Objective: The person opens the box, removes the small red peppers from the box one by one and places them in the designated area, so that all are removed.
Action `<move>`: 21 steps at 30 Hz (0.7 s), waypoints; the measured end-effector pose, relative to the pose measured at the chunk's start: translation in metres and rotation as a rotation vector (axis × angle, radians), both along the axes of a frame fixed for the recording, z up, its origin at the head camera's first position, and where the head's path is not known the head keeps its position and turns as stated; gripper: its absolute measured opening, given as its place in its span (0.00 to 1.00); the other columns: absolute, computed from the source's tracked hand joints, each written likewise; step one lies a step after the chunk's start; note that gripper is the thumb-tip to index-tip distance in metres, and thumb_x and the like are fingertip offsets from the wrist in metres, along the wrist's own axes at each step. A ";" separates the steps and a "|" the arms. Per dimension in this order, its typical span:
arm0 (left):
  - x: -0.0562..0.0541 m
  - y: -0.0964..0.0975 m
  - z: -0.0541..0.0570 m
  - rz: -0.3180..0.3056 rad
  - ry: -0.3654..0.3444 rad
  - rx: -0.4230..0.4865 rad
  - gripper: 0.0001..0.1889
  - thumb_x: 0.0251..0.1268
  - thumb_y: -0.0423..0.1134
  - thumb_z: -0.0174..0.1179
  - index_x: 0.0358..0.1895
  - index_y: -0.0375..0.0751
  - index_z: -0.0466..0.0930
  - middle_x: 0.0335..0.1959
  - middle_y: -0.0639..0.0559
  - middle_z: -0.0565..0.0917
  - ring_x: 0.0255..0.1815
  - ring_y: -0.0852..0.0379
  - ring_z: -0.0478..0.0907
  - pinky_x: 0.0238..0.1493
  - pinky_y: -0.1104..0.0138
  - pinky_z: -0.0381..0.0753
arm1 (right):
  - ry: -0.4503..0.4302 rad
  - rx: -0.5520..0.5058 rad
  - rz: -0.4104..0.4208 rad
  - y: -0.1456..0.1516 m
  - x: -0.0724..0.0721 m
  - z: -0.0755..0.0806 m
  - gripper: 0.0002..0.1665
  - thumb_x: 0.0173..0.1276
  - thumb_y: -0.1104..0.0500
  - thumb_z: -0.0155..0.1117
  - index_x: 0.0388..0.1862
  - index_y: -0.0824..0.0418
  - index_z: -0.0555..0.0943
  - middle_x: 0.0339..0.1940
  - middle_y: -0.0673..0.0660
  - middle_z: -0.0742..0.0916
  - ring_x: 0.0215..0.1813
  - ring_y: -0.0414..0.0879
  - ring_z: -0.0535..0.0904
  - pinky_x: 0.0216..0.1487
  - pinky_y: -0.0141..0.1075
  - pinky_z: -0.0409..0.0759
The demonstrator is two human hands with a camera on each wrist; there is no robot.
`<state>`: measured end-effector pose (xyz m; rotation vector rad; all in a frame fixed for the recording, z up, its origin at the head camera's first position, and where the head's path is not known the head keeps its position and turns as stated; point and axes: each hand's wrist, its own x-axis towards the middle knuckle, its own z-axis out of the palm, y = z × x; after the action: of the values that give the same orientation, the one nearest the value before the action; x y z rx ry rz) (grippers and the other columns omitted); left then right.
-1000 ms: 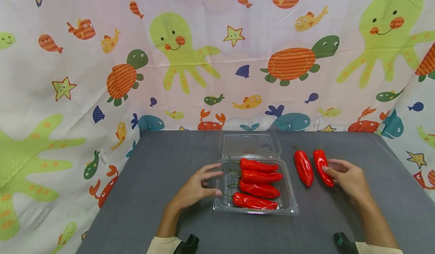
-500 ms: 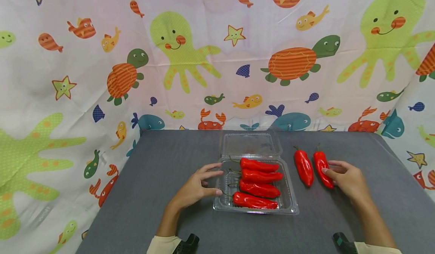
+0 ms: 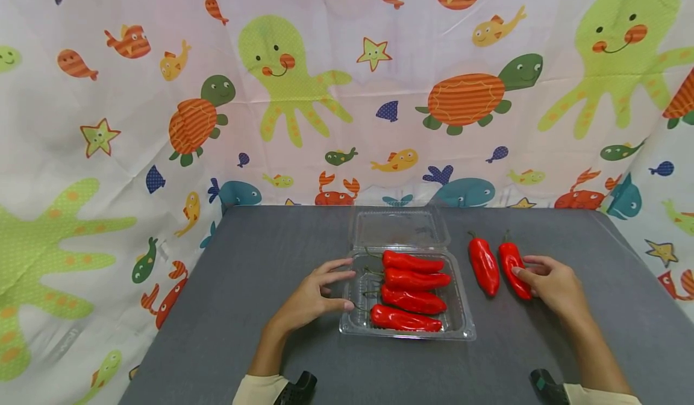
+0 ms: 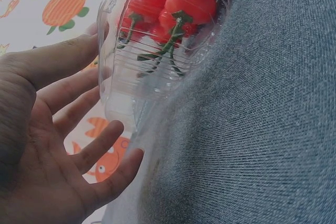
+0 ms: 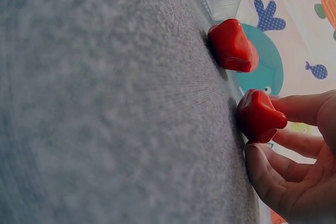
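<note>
Several long red peppers (image 3: 414,281) lie in a row inside a clear plastic clamshell box (image 3: 462,326), their green stems pointing left. My left hand (image 3: 310,298) is at the box's left side, thumb and fingers spread and fairly straight. In the left wrist view the thumb and some fingertips are at the box wall. Right of the box, two more red peppers lie on the grey tabletop. My right hand (image 3: 554,285) holds the outer pepper (image 5: 261,116) between thumb and fingers, and it appears still down on the cloth. The inner pepper (image 3: 484,266) lies untouched.
The box's clear lid (image 3: 399,229) is folded back behind it. Grey cloth (image 3: 260,236) covers the table. A printed sea-animal curtain (image 3: 325,122) hangs along the back and sides.
The outer pepper has shifted very slightly toward me under my right hand. My left hand stays at the box.
</note>
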<state>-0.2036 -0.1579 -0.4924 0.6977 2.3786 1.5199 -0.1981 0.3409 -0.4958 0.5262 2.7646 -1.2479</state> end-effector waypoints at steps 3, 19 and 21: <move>0.000 0.000 0.001 0.000 0.002 -0.001 0.33 0.65 0.42 0.76 0.73 0.42 0.79 0.82 0.56 0.67 0.81 0.47 0.62 0.66 0.42 0.74 | 0.007 -0.009 0.012 0.001 0.001 0.000 0.44 0.77 0.39 0.64 0.76 0.71 0.70 0.66 0.78 0.79 0.41 0.51 0.86 0.35 0.34 0.85; 0.001 0.000 0.002 0.009 -0.002 -0.019 0.33 0.64 0.43 0.77 0.73 0.44 0.79 0.82 0.58 0.67 0.81 0.47 0.62 0.66 0.44 0.72 | 0.168 0.058 0.057 -0.014 0.009 0.027 0.42 0.78 0.39 0.63 0.76 0.68 0.73 0.67 0.76 0.80 0.61 0.69 0.78 0.36 0.30 0.79; 0.001 0.000 0.003 0.008 -0.003 -0.020 0.33 0.64 0.43 0.76 0.73 0.43 0.79 0.82 0.57 0.67 0.81 0.47 0.62 0.66 0.44 0.72 | 0.184 0.051 0.060 -0.019 0.010 0.032 0.41 0.78 0.39 0.63 0.76 0.67 0.72 0.68 0.76 0.79 0.63 0.71 0.76 0.36 0.30 0.79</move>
<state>-0.2022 -0.1584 -0.4898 0.6820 2.3938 1.4972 -0.1877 0.3220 -0.4639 0.3449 2.9454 -1.2760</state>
